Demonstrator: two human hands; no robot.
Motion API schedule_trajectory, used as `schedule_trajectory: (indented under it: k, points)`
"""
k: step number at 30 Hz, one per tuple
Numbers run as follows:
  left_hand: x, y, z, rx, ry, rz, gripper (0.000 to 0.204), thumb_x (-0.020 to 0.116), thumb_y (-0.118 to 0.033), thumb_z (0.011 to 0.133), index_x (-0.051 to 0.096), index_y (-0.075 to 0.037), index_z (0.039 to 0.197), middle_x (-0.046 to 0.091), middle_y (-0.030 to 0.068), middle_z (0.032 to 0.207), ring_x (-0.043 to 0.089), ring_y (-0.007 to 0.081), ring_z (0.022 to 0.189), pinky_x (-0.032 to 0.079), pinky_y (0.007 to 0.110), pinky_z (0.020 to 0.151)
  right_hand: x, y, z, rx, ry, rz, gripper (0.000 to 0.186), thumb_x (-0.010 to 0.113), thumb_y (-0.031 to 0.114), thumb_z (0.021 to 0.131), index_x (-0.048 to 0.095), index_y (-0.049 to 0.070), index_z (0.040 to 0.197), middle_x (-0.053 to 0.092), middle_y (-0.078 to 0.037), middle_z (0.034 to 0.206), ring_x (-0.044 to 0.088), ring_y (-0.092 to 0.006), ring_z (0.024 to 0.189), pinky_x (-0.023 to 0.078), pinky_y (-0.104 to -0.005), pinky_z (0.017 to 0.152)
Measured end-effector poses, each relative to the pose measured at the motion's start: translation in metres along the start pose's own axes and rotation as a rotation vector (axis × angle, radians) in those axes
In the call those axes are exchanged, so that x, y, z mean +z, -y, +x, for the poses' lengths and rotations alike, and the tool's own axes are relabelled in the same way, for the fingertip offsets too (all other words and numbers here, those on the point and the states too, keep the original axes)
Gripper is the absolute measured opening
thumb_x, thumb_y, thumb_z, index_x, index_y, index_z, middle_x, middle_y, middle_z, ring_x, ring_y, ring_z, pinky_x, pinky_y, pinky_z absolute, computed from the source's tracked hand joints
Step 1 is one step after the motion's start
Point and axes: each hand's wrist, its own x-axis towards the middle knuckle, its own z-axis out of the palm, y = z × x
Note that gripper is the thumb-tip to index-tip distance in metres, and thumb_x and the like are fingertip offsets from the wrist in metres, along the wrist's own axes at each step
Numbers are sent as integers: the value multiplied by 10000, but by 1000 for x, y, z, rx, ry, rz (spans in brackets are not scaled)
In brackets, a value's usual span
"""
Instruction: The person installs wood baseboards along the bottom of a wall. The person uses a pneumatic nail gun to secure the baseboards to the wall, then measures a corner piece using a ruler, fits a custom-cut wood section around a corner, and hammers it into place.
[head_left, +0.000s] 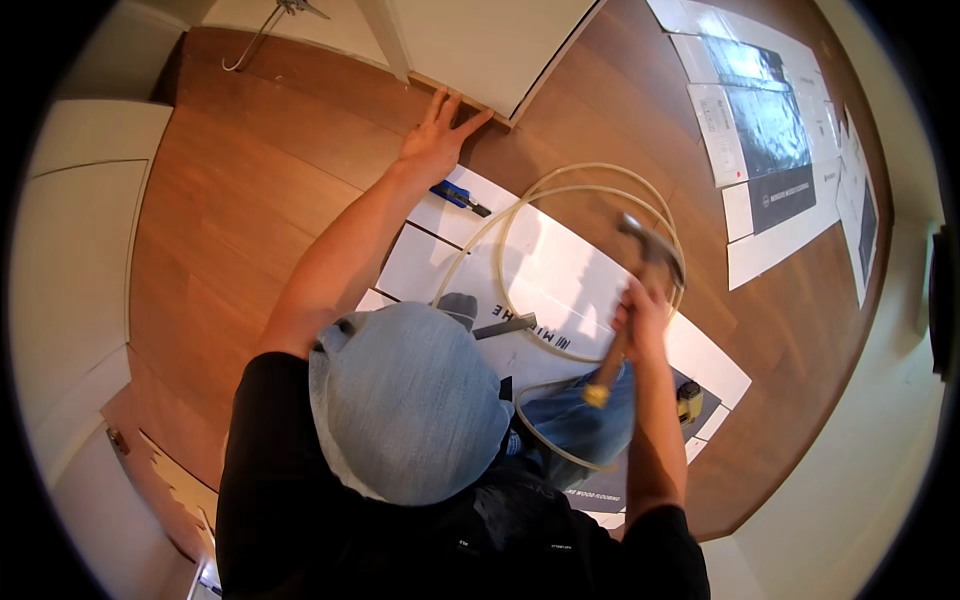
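Note:
My left hand (437, 140) reaches far forward with its fingers spread. The fingertips rest on a thin wooden strip (432, 83) along the lower edge of a white panel (470, 40). Raised over the cardboard on the right, my right hand (641, 318) is wrapped round the wooden handle of a hammer (606, 372). The hammer's metal head points away from me and is slightly blurred. A blue utility knife (460, 197) lies near my left wrist. Beyond the blue-grey cloth, a dark grey bar (504, 326) shows above the cardboard.
Flat white cardboard (705, 365) covers part of the brown wood floor (240, 200). A loop of pale hose (600, 166) lies across it. A yellow tape measure (689, 402) sits by my right forearm. More cardboard (712, 130) lies at the far right. A metal hook tool (262, 38) leans far left.

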Motion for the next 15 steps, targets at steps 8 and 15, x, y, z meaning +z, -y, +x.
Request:
schedule_trajectory:
  k: [8,15]
  points:
    - [6,3,-1,22,-35,8,931,534,86,874,394,-440,1629,307,173,1701,179,396,1625,586,440,1038,182,-7,107,-101,167,163,190,667,172,1010,520,51,1003,561,-53,757,551,-145,531,490,-328,458]
    - [10,4,-1,64,-124,-5,900,545,70,878,430,-439,1612,342,193,1677,229,414,1604,567,461,1066,205,-6,125,-75,139,98,164,639,157,1017,507,59,1016,559,-51,761,559,-146,544,500,-336,469]
